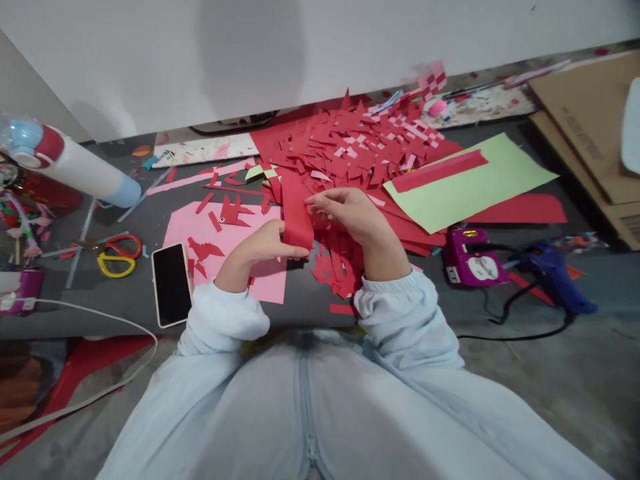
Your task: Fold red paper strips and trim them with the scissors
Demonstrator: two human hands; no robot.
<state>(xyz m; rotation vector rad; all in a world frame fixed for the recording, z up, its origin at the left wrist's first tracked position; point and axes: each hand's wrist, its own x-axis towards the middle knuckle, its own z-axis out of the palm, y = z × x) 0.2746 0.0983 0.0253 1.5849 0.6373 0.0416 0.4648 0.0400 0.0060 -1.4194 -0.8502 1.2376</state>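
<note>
A folded piece of red paper point(299, 217) is held up above the table in front of me. My left hand point(267, 243) grips its lower left side, thumb along the bottom edge. From the right, my right hand point(343, 208) has its fingertips pinched at the paper's right edge. Below lies a pink sheet point(267, 283) with a red cut-out fish point(234, 212) and other red scraps on it. Just beyond my hands spreads a heap of red and pink paper cut-outs point(345, 147). Red pieces with cut shapes point(333, 272) lie under my right wrist.
To the left are a phone point(173, 285), scissors point(120, 257) and a white bottle point(85, 167). On the right lie a light green sheet point(450, 200), a purple box point(475, 259), a blue glue gun point(555, 273) with its cable, and cardboard point(590, 120). A white wall stands behind.
</note>
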